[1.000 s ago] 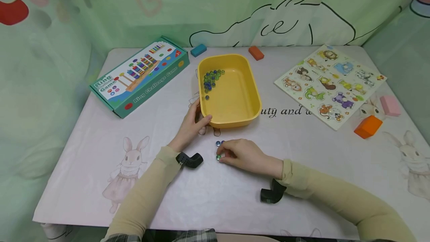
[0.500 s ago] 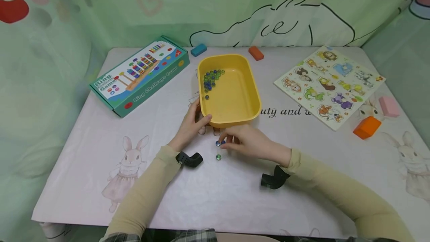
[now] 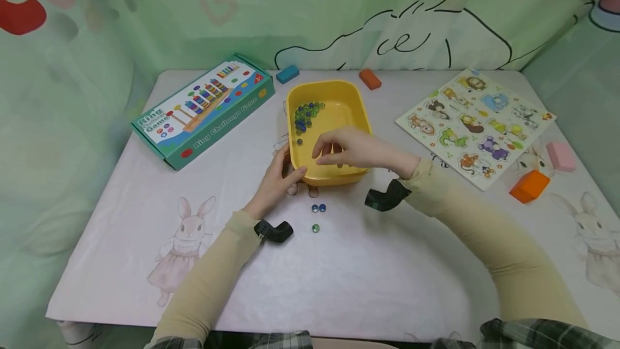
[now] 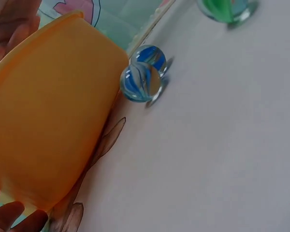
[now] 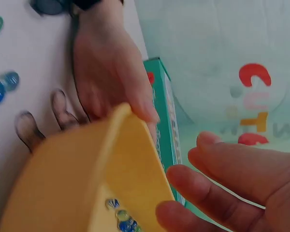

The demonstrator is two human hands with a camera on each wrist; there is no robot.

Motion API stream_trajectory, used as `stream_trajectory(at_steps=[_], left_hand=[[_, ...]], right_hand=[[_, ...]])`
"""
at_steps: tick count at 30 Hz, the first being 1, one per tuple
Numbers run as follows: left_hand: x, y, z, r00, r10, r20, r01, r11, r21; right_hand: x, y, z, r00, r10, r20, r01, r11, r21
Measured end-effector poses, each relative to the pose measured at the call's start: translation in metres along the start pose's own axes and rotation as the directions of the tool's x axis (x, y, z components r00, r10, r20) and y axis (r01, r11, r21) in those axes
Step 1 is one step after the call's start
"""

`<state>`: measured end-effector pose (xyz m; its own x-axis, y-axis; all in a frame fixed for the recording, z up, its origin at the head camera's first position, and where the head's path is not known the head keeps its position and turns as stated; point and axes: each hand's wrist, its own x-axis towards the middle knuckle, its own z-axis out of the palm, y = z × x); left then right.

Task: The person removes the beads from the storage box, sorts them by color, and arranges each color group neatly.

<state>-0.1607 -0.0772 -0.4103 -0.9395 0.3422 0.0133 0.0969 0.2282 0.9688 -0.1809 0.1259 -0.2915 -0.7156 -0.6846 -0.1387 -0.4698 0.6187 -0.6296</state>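
A yellow tub (image 3: 339, 123) stands mid-table with several blue and green marbles (image 3: 306, 112) in its far left corner. My left hand (image 3: 290, 171) grips the tub's near left corner, thumb over the rim. My right hand (image 3: 329, 152) hovers over the tub's near part, its fingers (image 5: 222, 193) relaxed, with no marble visible in them. Two blue marbles (image 3: 318, 208) and a green marble (image 3: 316, 227) lie on the table in front of the tub. The left wrist view shows the tub wall (image 4: 48, 121), the blue pair (image 4: 141, 81) and the green marble (image 4: 227, 7).
A Ring Challenge Game box (image 3: 203, 109) lies left of the tub and an animal puzzle board (image 3: 477, 123) to the right. A teal block (image 3: 287, 74) and a red-orange block (image 3: 370, 78) sit behind. An orange block (image 3: 530, 186) and a pink block (image 3: 561, 155) sit far right.
My right hand has lifted from the loose marbles on the table and moved away from me to above the tub. The left hand and the three marbles have stayed put.
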Motion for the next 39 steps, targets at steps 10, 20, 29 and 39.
stream_trajectory(at_steps=[10,20,29,39], left_hand=[[-0.002,-0.003,0.0,0.999,-0.026,0.021,0.027,1.0,-0.016],[-0.001,-0.006,-0.001,1.0,-0.012,0.014,0.012,1.0,0.002],[0.001,-0.007,0.001,1.0,0.004,0.017,-0.004,1.0,-0.016],[0.002,-0.005,0.0,0.999,0.041,0.003,-0.041,0.999,0.004]], right_hand=[[0.041,0.017,-0.011,0.993,0.107,-0.044,-0.108,0.994,-0.012],[0.077,0.036,-0.002,0.98,0.187,-0.066,-0.193,0.977,-0.09],[0.098,0.046,0.009,0.969,0.245,-0.016,-0.243,0.953,-0.181],[0.105,0.044,0.016,0.964,0.267,0.014,-0.252,0.926,-0.282]])
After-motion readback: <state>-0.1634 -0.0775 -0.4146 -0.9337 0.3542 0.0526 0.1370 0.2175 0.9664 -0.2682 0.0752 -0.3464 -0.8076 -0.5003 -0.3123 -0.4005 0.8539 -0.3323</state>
